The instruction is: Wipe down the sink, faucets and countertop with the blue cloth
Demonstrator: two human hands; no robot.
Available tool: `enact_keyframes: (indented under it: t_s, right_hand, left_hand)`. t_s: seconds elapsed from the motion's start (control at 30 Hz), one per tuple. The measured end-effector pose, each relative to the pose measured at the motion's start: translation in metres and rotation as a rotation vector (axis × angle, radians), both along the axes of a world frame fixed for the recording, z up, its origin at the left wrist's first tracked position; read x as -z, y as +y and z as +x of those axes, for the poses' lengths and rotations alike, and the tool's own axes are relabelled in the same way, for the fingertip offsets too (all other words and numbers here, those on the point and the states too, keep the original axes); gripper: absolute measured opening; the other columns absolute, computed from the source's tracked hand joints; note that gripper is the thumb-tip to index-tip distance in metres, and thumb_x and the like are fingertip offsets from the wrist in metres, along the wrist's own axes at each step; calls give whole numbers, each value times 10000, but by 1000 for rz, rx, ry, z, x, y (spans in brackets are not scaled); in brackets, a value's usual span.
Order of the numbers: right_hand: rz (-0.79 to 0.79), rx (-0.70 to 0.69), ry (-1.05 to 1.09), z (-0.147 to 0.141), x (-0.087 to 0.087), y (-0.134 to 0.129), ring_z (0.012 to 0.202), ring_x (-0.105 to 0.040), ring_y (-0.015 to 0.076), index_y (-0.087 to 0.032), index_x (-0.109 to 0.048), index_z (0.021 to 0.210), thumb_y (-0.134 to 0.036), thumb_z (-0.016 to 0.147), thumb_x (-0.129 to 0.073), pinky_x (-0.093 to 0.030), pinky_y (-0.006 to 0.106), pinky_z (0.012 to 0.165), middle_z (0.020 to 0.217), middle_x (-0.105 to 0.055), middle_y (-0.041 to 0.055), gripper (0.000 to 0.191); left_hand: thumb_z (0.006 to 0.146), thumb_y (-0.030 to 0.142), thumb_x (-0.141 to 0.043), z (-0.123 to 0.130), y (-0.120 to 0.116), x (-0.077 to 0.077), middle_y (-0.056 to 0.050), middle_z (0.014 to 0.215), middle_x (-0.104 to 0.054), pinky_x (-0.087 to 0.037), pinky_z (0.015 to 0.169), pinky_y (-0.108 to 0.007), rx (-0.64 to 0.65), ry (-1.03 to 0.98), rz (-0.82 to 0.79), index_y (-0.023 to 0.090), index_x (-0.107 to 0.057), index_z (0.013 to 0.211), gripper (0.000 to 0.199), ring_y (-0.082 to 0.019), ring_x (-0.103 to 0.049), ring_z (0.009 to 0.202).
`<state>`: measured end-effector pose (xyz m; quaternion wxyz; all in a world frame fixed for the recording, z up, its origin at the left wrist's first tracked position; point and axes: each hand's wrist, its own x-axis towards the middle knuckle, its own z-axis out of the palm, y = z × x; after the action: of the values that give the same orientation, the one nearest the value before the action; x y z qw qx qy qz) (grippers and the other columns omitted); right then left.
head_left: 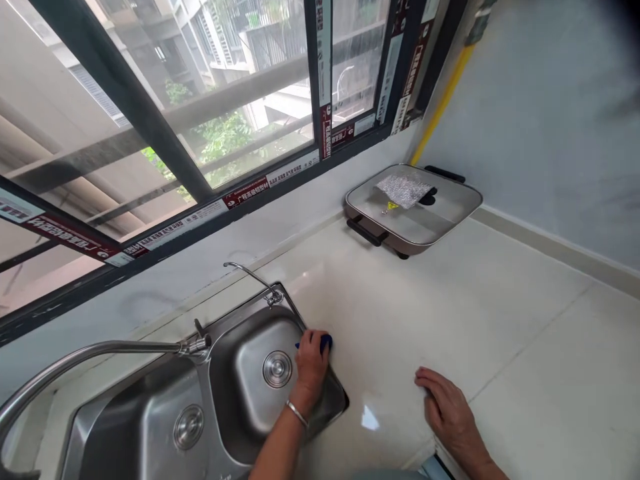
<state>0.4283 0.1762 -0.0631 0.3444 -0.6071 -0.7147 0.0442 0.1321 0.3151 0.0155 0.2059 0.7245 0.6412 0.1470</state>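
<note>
My left hand (311, 365), with a silver bangle on its wrist, is closed on a dark blue cloth (326, 343). It presses the cloth against the right rim of the stainless steel double sink (204, 393); most of the cloth is hidden under my fingers. My right hand (450, 410) is over the pale countertop (395, 320), right of the sink. Its fingers are loosely bent and lie side by side, the thumb a little apart from them, and nothing shows in it.
A large curved faucet (125, 347) and a thin small tap (250, 273) rise behind the sink. In the back corner stands a rectangular electric pan (400, 237) with a glass lid and silvery wrap on top. Windows (240, 87) line the wall; a yellow pipe (443, 103) runs up the corner.
</note>
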Motion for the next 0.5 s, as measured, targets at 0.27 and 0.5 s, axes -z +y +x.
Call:
enact_keyframes:
  t_s: [0.27, 0.5]
  right_hand:
    - [-17, -3, -66, 2, 0, -1, 1110, -621, 252, -213, -568, 1143, -116, 863, -426, -522, 465, 898, 1197, -636, 109, 329]
    - [-67, 29, -52, 2, -3, -3, 1111, -625, 266, -226, -576, 1131, -99, 834, -432, -526, 482, 900, 1184, -644, 107, 353]
  left_hand:
    - [921, 253, -471, -12, 107, -19, -89, 1173, -602, -514, 741, -341, -219, 166, -1, 279, -588, 1178, 284, -246, -596, 1056]
    - [960, 224, -304, -6, 175, -16, -141, 1202, -549, -514, 699, -355, -267, 313, 10, 245, -568, 1202, 358, -288, -548, 1069]
